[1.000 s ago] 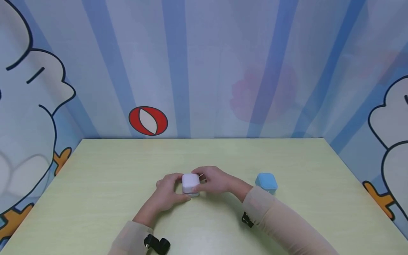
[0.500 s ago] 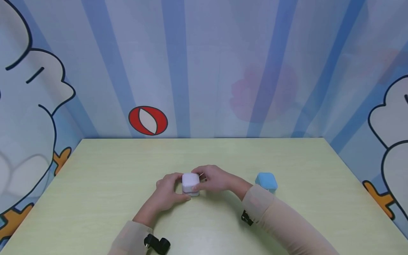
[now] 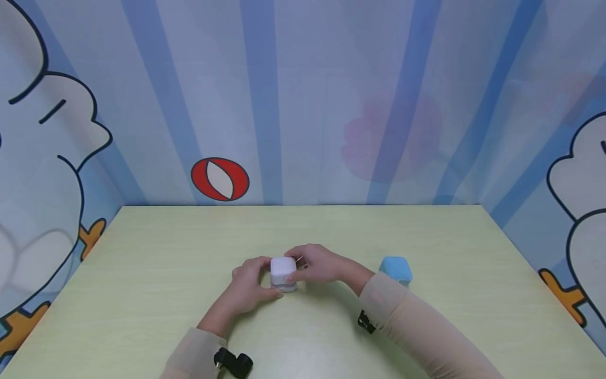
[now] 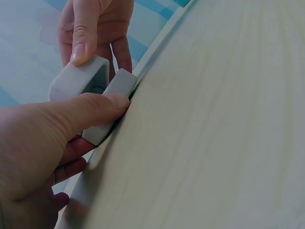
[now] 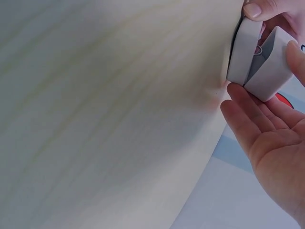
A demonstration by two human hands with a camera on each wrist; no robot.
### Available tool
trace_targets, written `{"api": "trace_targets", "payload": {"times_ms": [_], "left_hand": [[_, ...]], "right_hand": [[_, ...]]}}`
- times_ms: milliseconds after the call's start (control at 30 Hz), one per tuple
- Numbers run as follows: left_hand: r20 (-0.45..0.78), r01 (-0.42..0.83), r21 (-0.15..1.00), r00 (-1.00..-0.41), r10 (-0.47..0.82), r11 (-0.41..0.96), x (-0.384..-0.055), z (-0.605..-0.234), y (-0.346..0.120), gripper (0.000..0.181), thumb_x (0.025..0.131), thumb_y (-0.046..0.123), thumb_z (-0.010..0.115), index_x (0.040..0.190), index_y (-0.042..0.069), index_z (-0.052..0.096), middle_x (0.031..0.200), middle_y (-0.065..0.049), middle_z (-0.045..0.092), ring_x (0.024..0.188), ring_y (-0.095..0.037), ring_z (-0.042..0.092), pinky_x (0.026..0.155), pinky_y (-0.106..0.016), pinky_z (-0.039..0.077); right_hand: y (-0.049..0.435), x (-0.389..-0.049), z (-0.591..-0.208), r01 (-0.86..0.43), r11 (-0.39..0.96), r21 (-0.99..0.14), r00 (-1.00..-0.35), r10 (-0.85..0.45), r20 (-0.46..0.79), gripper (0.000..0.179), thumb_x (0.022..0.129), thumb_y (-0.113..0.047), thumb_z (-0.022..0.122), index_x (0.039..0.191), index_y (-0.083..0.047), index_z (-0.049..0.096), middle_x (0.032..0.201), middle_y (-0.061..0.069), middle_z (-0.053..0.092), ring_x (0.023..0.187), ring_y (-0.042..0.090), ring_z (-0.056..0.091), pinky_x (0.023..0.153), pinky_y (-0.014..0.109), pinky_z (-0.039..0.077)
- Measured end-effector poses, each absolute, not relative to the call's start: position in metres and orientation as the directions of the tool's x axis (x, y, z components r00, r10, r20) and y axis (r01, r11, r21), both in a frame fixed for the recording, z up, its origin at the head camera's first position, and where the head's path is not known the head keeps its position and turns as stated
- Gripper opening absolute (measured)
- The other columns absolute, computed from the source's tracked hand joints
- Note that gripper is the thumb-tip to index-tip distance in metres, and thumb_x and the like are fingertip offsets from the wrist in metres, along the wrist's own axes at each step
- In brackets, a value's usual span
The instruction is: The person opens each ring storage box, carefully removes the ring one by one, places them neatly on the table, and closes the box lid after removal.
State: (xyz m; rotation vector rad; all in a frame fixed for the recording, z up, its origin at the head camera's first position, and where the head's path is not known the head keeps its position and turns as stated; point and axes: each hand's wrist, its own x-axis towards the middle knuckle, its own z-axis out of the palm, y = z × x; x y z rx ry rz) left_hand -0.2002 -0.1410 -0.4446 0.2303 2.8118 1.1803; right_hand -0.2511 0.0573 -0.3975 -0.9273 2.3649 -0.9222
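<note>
A small pale lilac ring box [image 3: 282, 268] with rounded corners sits on the table between both hands. My left hand [image 3: 248, 287] pinches its lower part, the thumb along the near side and a finger behind. My right hand [image 3: 318, 264] grips the lid [image 5: 272, 71] from the right, thumb in front and fingers at the back. Both wrist views show the lid tilted away from the base [image 4: 123, 82], parted at one side. Through that gap shows a thin ring-shaped piece [image 5: 259, 50]; the rest of the interior is hidden.
A light blue box [image 3: 396, 268] of similar shape stands to the right, just behind the right sleeve [image 3: 416, 321]. The pale wooden table [image 3: 142, 273] ends at a striped blue backdrop [image 3: 303, 131]. Black devices are strapped at both wrists.
My right hand has risen very slightly, and the seam at the front of the ring box looks a little wider. The left hand and the blue box stay put.
</note>
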Motion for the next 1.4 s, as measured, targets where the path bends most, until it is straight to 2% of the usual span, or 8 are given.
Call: {"api": "trace_targets", "payload": {"times_ms": [733,1400], "left_hand": [[-0.016,0.11,0.706,-0.985,0.172,0.7,-0.1988,-0.4424,-0.1406,0.069,0.072,0.026,0.083,0.13,0.005,0.051,0.13,-0.01,0.055,0.126,-0.028,0.044,0.104,-0.052,0.022],[-0.017,0.104,0.712,-0.986,0.165,0.695,-0.1998,-0.4452,-0.1407,0.069,0.071,0.027,0.083,0.129,0.006,0.051,0.13,-0.009,0.055,0.125,-0.028,0.044,0.104,-0.052,0.022]], "right_hand": [[0.0569,-0.2546,-0.3998,-0.437,0.545,-0.715,-0.669,-0.729,-0.147,0.039,0.088,-0.022,0.068,0.121,-0.004,0.059,0.115,0.007,0.065,0.105,0.02,0.063,0.091,0.035,0.05],[0.0574,-0.2564,-0.3965,-0.399,0.579,-0.711,-0.68,-0.707,-0.194,0.041,0.088,-0.024,0.068,0.123,-0.005,0.058,0.118,0.005,0.063,0.109,0.019,0.06,0.096,0.037,0.047]]}}
